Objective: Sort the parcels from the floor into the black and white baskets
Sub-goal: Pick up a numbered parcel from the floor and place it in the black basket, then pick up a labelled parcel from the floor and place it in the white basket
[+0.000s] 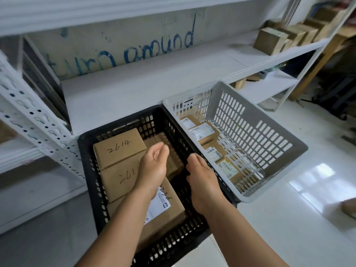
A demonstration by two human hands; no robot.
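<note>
A black basket [87, 170] stands on the floor below me with several brown parcels in it; the top left parcel [119, 148] bears handwritten numbers. Beside it on the right a white basket [260, 135] holds several smaller labelled parcels [204, 132]. Both my hands hover over the black basket and hold nothing. My left hand [154, 166] is above the parcels with fingers loosely curled. My right hand [200, 178] hangs over the gap at the basket's right wall, fingers relaxed and pointing down.
A white metal shelf rack [134, 87] stands right behind the baskets, its upright [38, 122] at the left. Several brown boxes [271, 40] sit on the shelf at far right. Another parcel [349, 208] lies on the glossy floor at the right edge.
</note>
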